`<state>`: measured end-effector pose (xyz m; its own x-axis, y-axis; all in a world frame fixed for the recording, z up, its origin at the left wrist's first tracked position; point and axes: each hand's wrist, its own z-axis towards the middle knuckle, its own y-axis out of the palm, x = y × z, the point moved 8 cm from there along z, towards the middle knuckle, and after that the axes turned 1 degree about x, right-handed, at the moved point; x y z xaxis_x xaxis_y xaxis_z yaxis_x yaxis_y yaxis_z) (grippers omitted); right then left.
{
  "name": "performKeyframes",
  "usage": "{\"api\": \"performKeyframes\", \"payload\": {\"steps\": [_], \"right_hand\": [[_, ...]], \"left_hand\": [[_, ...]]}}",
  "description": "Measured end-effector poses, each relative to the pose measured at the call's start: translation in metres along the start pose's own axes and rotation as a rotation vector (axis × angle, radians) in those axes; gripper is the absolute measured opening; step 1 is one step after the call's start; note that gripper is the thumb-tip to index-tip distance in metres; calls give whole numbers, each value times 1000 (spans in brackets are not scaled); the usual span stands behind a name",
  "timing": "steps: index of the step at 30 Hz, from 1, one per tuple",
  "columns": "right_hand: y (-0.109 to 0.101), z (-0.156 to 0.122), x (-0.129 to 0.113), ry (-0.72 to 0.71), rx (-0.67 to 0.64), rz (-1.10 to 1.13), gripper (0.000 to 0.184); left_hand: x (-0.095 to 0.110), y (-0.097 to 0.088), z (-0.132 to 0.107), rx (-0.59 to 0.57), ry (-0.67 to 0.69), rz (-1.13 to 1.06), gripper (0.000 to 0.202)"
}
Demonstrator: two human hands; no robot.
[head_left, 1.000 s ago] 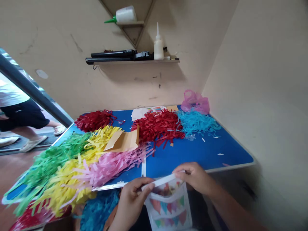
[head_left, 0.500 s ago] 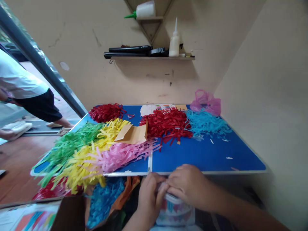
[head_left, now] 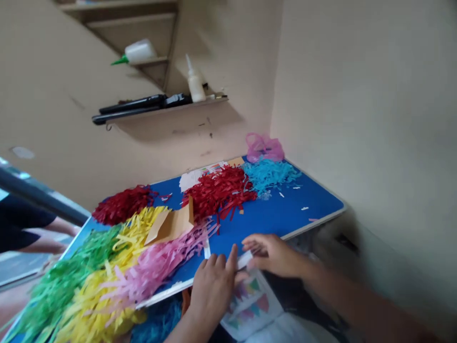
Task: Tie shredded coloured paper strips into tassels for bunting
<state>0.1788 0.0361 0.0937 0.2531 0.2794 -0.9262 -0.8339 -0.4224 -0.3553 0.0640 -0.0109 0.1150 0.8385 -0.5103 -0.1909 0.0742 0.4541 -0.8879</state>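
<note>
On my lap lies a packet printed with coloured pennants point(head_left: 250, 302), tilted, with its upper end between my hands. A small white piece point(head_left: 244, 260), perhaps its flap, shows there. My left hand point(head_left: 216, 286) is over the packet's upper left edge, index finger stretched out and thumb across the packet, apparently gripping it. My right hand point(head_left: 273, 256) is at the white piece's right end. Its bent fingers and thumb are apart, with a gap between them, and the thumb is at or touching that end. What lies under my left palm is hidden.
On the blue table point(head_left: 266, 214) lie heaps of red point(head_left: 221, 188), light blue point(head_left: 269, 174), pink point(head_left: 153, 271), yellow point(head_left: 96, 305) and green point(head_left: 67, 271) paper strips. A brown envelope point(head_left: 171, 226) rests on them. A shelf point(head_left: 167, 108) with bottles hangs above. Someone's legs point(head_left: 39, 233) show at left.
The view has swung right and tilted. My hands were close together over the packet's top; now they are apart, with the white piece showing between them and more of the packet's print uncovered.
</note>
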Motion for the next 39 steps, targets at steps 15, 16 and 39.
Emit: {"api": "performKeyframes", "payload": {"steps": [15, 16, 39], "right_hand": [[-9, -26, 16, -113, 198, -52, 57], [-8, -26, 18, -115, 183, -63, 58], [-8, -26, 16, -145, 124, -165, 56]], "left_hand": [[-11, 2, 28, -198, 185, -629, 39], [-10, 0, 28, -175, 217, -645, 41], [-5, -14, 39, -13, 216, -738, 24]]}}
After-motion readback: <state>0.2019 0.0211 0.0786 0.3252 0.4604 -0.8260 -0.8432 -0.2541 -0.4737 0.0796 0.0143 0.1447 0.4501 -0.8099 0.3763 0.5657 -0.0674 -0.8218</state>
